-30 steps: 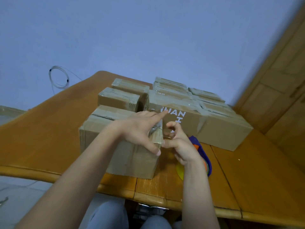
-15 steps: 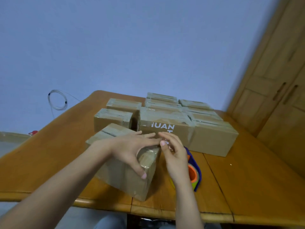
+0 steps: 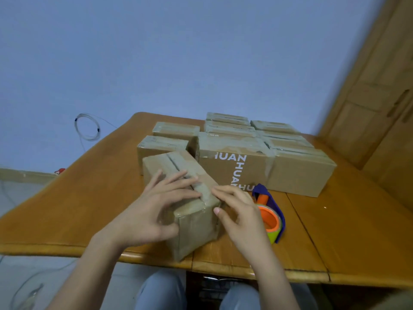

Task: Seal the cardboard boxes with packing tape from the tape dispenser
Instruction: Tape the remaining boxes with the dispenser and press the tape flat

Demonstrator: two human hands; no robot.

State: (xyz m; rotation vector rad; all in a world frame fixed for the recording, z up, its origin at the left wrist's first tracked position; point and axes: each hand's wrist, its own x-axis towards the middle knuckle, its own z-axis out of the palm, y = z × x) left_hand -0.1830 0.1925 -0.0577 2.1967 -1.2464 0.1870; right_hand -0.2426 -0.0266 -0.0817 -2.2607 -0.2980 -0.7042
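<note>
We take the near cardboard box (image 3: pixel 190 198) as our landmark; it sits at an angle close to the front edge of the wooden surface (image 3: pixel 357 231), one corner pointing toward us. A strip of clear packing tape (image 3: pixel 204 194) runs along its top seam and folds down over the near end face. Our left hand (image 3: pixel 156 209) lies on the left side of the box top with its fingers spread and nearly straight, fingertips reaching to the taped seam and the thumb down against the near end face; it presses rather than grips. Our right hand (image 3: pixel 240 211) rests against the right side of the box, fingers extended and relaxed along the top edge, touching the cardboard and holding nothing.

Just to the right of the box, partly hidden behind our right hand, the tape dispenser (image 3: pixel 271 211) lies on the surface: a purple frame with an orange roll hub and a yellow-green part at its near end. Behind the box stands a tight group of other cardboard boxes (image 3: pixel 257 153), their tops glossy with tape; the nearest and largest carries white letters on its front. Beyond the box to the left, a coil of thin clear cable (image 3: pixel 87 128) hangs on the blue wall (image 3: pixel 201 52). Far right of the box is a wooden cabinet (image 3: pixel 380 108).
</note>
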